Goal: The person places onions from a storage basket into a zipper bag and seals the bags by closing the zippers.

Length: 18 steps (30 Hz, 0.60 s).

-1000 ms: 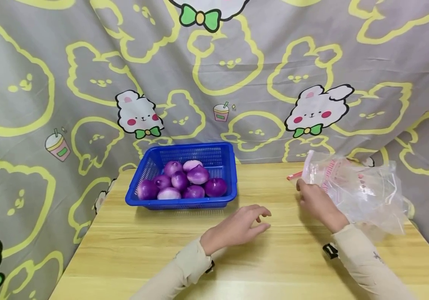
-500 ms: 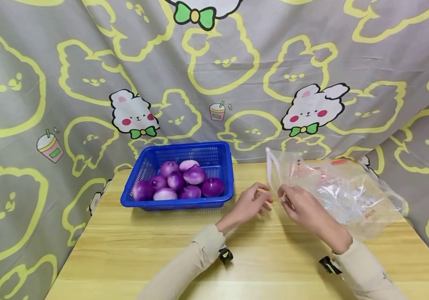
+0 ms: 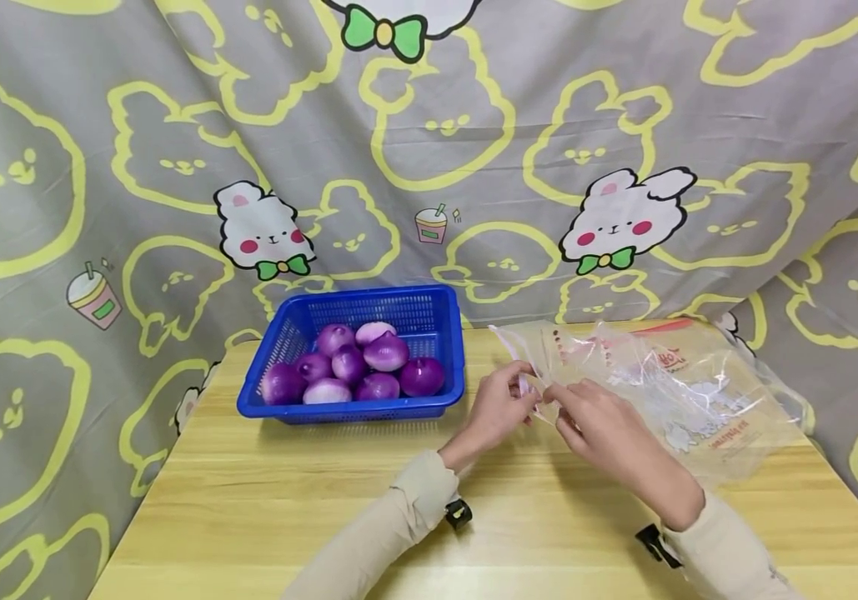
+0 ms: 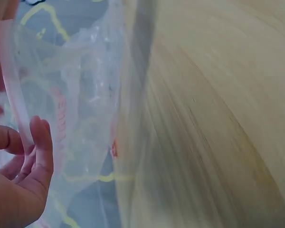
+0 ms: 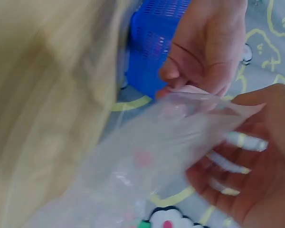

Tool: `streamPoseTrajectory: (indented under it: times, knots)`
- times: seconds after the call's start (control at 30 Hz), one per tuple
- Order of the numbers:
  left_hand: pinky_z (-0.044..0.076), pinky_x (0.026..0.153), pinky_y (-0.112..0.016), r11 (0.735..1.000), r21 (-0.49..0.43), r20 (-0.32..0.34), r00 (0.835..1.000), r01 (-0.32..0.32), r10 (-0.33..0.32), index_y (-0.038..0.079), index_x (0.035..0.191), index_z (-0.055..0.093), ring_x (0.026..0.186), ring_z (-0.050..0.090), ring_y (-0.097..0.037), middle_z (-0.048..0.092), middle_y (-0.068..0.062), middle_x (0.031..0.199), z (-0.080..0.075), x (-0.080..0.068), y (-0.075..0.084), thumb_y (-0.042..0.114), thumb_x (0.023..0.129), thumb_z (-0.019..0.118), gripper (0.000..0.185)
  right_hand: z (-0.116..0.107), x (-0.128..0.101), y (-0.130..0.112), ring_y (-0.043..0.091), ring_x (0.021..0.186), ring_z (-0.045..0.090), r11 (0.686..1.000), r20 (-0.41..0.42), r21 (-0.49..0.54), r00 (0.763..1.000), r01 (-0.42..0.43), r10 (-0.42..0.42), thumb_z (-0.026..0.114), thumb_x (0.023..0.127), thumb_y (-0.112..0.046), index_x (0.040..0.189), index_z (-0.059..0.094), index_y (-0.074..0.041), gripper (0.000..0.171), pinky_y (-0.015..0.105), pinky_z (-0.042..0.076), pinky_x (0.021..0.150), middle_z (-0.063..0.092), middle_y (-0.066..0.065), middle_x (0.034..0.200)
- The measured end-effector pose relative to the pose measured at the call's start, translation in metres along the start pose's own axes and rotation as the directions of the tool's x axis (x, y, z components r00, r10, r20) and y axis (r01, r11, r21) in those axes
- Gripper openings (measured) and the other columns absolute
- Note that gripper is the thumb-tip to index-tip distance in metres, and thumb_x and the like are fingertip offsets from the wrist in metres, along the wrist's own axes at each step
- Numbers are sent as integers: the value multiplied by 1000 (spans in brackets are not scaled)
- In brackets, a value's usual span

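A clear plastic zip bag [image 3: 699,392] with red print and a pale pink strip along its mouth lies across the right of the table. At the mouth, my left hand [image 3: 499,408] pinches the strip between thumb and fingers. That grip shows closely in the left wrist view, where the left hand [image 4: 23,175] is on the bag's edge [image 4: 16,95]. My right hand [image 3: 616,429] pinches the same mouth edge just to the right. In the right wrist view the right hand [image 5: 256,161] holds one corner of the bag [image 5: 147,147], its other fingers spread behind the film.
A blue plastic basket [image 3: 346,411] holding several peeled purple onions [image 3: 386,352] stands left of the hands at the table's back. Behind the wooden table [image 3: 286,500] hangs a grey curtain [image 3: 474,100] with cartoon prints. Black straps [image 3: 459,513] sit at the wrists.
My right hand has drawn the bag's mouth leftward and toward the middle of the table. My left hand, formerly free, has moved right and taken hold of the mouth edge.
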<state>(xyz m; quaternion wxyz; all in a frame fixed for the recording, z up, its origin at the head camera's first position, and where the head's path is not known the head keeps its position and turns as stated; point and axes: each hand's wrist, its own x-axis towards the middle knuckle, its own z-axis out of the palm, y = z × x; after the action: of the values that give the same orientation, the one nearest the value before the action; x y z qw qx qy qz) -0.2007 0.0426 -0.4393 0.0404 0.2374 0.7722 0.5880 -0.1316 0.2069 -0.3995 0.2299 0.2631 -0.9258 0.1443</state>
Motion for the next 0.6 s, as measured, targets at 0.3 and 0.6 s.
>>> streamPoseTrajectory:
  times: [0.3,0.6]
  knots:
    - [45,63,-8,876,389,71,957,-285,280,2,118,67,68,53,4,60,8,74,-3,-14,10,0,83,61,35,-6,20,-21,30,56,53,957,75,-182,967,-227,244,64,81,-4,115,53,-6,36,40,39,39,48,8,66]
    - [40,50,-18,886,441,21,988,-145,152,8,125,63,56,45,-4,49,7,65,-24,-29,12,-2,81,51,47,-16,24,-14,30,58,55,958,25,-169,970,-233,241,65,74,11,106,61,0,34,39,43,40,54,22,109]
